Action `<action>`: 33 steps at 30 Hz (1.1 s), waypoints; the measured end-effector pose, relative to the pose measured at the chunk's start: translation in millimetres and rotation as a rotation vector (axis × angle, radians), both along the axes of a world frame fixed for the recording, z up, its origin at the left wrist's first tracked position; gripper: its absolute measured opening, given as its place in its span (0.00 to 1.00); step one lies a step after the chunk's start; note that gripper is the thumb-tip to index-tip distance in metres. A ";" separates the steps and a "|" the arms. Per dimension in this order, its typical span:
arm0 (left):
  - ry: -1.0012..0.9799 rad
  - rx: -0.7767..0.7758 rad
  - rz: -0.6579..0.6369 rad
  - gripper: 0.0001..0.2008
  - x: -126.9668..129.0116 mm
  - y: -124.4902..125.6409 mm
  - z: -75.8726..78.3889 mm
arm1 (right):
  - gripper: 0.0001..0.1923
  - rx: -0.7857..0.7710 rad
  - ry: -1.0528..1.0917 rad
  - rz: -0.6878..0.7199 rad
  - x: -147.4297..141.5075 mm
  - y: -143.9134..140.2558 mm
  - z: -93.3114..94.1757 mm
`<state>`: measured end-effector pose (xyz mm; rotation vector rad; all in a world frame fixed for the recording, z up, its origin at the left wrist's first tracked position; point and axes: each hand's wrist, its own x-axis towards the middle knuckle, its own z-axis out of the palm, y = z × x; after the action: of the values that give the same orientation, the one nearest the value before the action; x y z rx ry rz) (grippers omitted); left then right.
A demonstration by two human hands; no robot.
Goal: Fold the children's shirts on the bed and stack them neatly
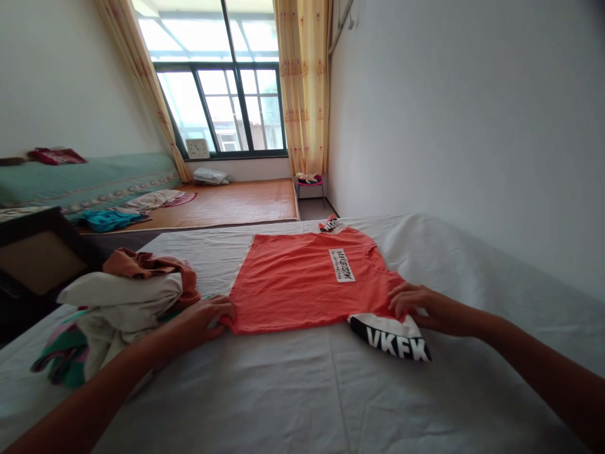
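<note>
An orange T-shirt (293,280) is spread flat on a white bedsheet (331,391). Its hem corner at eight o'clock is pinched by the left hand (208,318); the right hand (413,302) is pressed on the black sleeve (392,337) at four o'clock.

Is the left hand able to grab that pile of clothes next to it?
Probably yes. The left hand rests on the orange shirt's corner, and the clothes pile lies right beside it on the bed, nothing between.
</note>
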<state>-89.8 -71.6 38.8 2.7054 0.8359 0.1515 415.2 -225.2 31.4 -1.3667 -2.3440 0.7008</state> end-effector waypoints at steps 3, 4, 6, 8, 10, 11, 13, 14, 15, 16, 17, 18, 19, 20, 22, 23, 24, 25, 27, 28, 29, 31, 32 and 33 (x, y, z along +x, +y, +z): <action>-0.118 -0.143 0.122 0.10 9.6 23.0 7.8 | 0.16 -0.104 0.192 -0.185 3.1 30.2 4.3; -0.184 -0.152 0.203 0.12 15.1 34.5 9.7 | 0.17 -0.120 0.260 -0.273 3.0 45.8 5.4; -0.357 -0.134 0.405 0.16 29.1 60.4 10.4 | 0.17 -0.104 0.371 -0.493 1.3 82.4 6.0; -0.538 -0.139 0.612 0.22 43.8 84.5 5.7 | 0.17 -0.068 0.420 -0.741 0.5 117.7 4.3; -0.647 -0.193 0.784 0.29 54.3 101.1 -3.7 | 0.20 -0.110 0.419 -0.880 3.9 141.3 0.5; -0.664 -0.231 0.842 0.32 56.8 105.7 -9.3 | 0.22 -0.157 0.419 -0.911 7.6 146.8 -2.1; -0.650 -0.301 0.886 0.35 56.3 108.6 -20.5 | 0.28 -0.265 0.437 -0.926 17.6 145.7 -8.6; -0.639 -0.324 0.873 0.36 54.1 107.6 -25.3 | 0.30 -0.309 0.450 -0.933 22.8 140.7 -12.3; -0.633 -0.339 0.838 0.37 51.3 105.9 -29.2 | 0.33 -0.337 0.459 -0.937 27.4 134.0 -16.2; -0.628 -0.345 0.792 0.38 48.5 103.9 -32.1 | 0.36 -0.346 0.463 -0.929 30.8 126.9 -19.9; -0.622 -0.338 0.747 0.39 46.1 102.0 -34.0 | 0.40 -0.339 0.465 -0.900 32.8 120.0 -23.2; -0.609 -0.315 0.702 0.40 44.3 100.6 -35.2 | 0.44 -0.324 0.469 -0.853 33.5 114.1 -25.8; -0.592 -0.278 0.659 0.39 43.3 99.6 -35.7 | 0.47 -0.306 0.477 -0.793 33.0 109.5 -27.4; -0.570 -0.232 0.618 0.37 42.9 99.1 -35.8 | 0.48 -0.286 0.490 -0.726 32.1 106.1 -27.7; -0.534 -0.149 0.555 0.32 43.0 99.0 -35.2 | 0.45 -0.233 0.515 -0.595 31.2 102.0 -24.8; -0.530 -0.126 0.530 0.30 43.2 98.9 -34.5 | 0.41 -0.196 0.526 -0.547 32.5 100.3 -22.1; -0.536 -0.118 0.514 0.29 43.0 98.7 -33.5 | 0.37 -0.161 0.537 -0.510 35.4 98.5 -19.3; -0.547 -0.125 0.504 0.29 42.6 98.1 -32.1 | 0.33 -0.143 0.546 -0.479 40.0 96.3 -16.7; -0.547 -0.186 0.479 0.30 40.9 95.9 -27.8 | 0.28 -0.183 0.529 -0.416 52.8 90.8 -13.8; -0.523 -0.238 0.461 0.31 39.7 94.2 -25.0 | 0.27 -0.237 0.500 -0.384 60.0 87.8 -13.5; -0.484 -0.295 0.442 0.31 38.6 92.4 -21.8 | 0.26 -0.298 0.461 -0.353 66.7 84.8 -13.8; -0.388 -0.386 0.403 0.30 36.9 88.5 -15.0 | 0.26 -0.401 0.395 -0.311 77.4 79.3 -14.4; -0.348 -0.409 0.388 0.29 36.3 86.8 -11.7 | 0.27 -0.432 0.381 -0.303 80.9 76.9 -14.1; -0.320 -0.418 0.376 0.29 35.8 85.5 -9.0 | 0.28 -0.454 0.377 -0.299 83.4 74.5 -13.1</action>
<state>-54.1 13.9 29.8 2.0502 1.1194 0.4263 498.6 -150.7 18.3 -1.5527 -1.7044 1.3163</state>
